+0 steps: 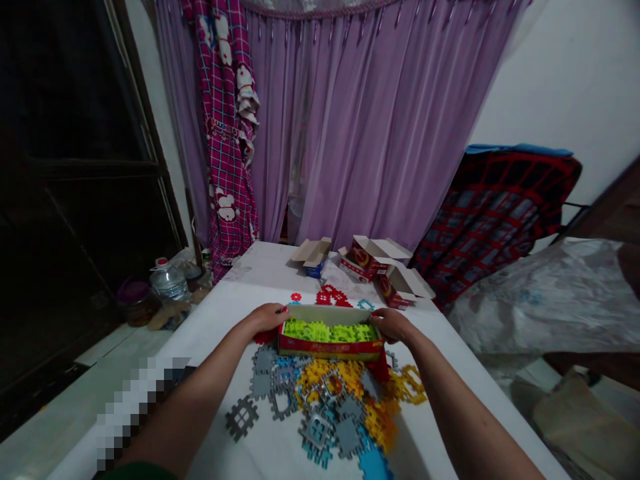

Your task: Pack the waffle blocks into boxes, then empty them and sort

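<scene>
A long red cardboard box point(327, 347) with an open top is held at both ends, over the table's middle. Bright lime-green interlocking plastic pieces point(330, 331) fill it. My left hand point(267, 317) grips the left end, and my right hand point(394, 325) has its fingers around the right end. In front of the box lies a spread of loose interlocking pieces: yellow ones point(383, 423), grey ones point(349, 437) and blue ones point(374, 463). Several red pieces point(334, 296) lie behind it.
At the table's far end stand an open blue box point(315, 271) and open dark-red boxes point(363, 260). The white tabletop point(200, 333) ends before purple curtains point(380, 120). A water jug point(170, 281) stands left on the floor; plastic sheeting point(545, 300) lies to the right.
</scene>
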The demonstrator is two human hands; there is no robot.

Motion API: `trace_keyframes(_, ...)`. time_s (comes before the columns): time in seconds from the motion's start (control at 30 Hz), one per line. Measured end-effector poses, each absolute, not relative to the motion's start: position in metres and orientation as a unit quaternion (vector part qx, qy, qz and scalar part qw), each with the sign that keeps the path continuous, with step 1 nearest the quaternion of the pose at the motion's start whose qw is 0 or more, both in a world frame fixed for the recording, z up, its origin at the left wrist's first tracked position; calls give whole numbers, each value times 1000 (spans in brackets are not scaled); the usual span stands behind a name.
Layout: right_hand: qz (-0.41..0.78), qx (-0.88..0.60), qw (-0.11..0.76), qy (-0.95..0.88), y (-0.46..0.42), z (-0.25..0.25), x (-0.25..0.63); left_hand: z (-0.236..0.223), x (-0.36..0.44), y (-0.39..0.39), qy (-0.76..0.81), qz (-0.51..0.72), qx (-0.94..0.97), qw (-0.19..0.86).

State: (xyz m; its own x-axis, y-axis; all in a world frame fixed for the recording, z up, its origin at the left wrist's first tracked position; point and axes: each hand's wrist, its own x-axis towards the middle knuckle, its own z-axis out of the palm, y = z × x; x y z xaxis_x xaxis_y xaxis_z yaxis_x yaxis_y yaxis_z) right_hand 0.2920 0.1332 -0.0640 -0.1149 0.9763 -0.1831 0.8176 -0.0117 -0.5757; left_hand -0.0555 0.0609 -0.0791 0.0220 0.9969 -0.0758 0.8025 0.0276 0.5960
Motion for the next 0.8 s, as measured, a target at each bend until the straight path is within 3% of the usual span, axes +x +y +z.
trace_keyframes(0.13,268,-654,99,-701,138,-48,280,-72,-52,71,699,152,659,233)
trace_keyframes(0.37,116,-652,153,-734,132,-26,276,-48,-45,69,734,142,643,167)
trace_keyframes(0.5,34,-653,281,-703,107,-45,276,-38,-32,56,751,184,624,116)
trace_keyframes(0.6,46,-634,399,-661,92,-74,274,-40,-17,47,763,219,603,79)
trace_keyframes(0.8,102,-646,444,-612,94,-109,277,-65,4,41,768,269,578,67)
